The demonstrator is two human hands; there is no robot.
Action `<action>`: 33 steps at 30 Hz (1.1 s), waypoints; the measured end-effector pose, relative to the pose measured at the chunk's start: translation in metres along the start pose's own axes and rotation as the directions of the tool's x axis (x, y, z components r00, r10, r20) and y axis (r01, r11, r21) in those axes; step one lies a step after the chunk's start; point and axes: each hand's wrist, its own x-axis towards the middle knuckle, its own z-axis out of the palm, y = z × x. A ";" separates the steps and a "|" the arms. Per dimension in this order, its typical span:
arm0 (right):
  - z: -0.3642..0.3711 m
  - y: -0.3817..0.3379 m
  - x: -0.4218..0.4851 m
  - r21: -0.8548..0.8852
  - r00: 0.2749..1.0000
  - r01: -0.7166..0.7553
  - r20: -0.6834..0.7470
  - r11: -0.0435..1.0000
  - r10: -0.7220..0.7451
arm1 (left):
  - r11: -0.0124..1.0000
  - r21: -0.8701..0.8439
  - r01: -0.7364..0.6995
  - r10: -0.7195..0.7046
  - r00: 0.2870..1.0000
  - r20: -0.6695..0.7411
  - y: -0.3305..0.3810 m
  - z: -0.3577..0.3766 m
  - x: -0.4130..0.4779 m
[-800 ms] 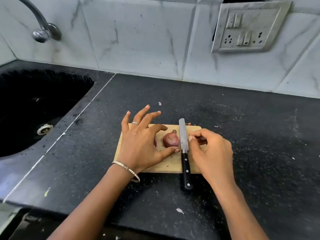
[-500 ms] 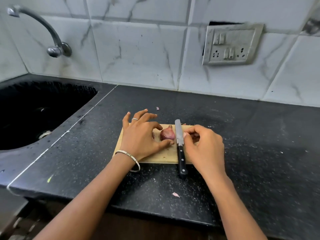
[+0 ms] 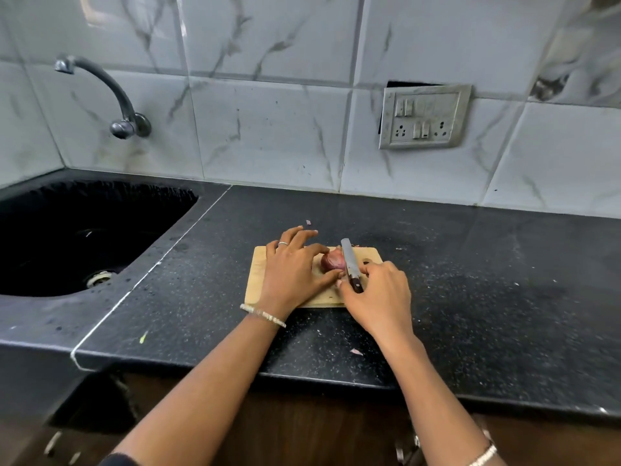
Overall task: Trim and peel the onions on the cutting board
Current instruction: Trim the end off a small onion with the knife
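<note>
Head view: onion (image 3: 332, 260) on cutting board (image 3: 258, 280), mid-board on dark surface (image 3: 470, 280). Left hand (image 3: 292, 270) steadies onion between thumb and fingers. Right hand (image 3: 379, 297) grips knife (image 3: 350, 265) handle; blade runs away from the person, just right of onion. Sink (image 3: 84, 230) left of board, only its drain visible inside.

From my feed, black speckled counter (image 3: 470, 280) with a few crumbs, dark sink (image 3: 67, 237) sunk into its left end, curved metal tap (image 3: 111, 95) on the wall above, white marble-look tiles (image 3: 268, 129), grubby switch and socket plate (image 3: 424, 116) on the right, brown cupboard front (image 3: 319, 432) below
</note>
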 end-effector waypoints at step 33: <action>0.014 -0.007 -0.026 -0.083 0.950 -0.011 -0.313 0.997 -0.016 | 0.997 -0.064 -0.054 0.048 0.994 -0.093 -0.002 -0.007 -0.009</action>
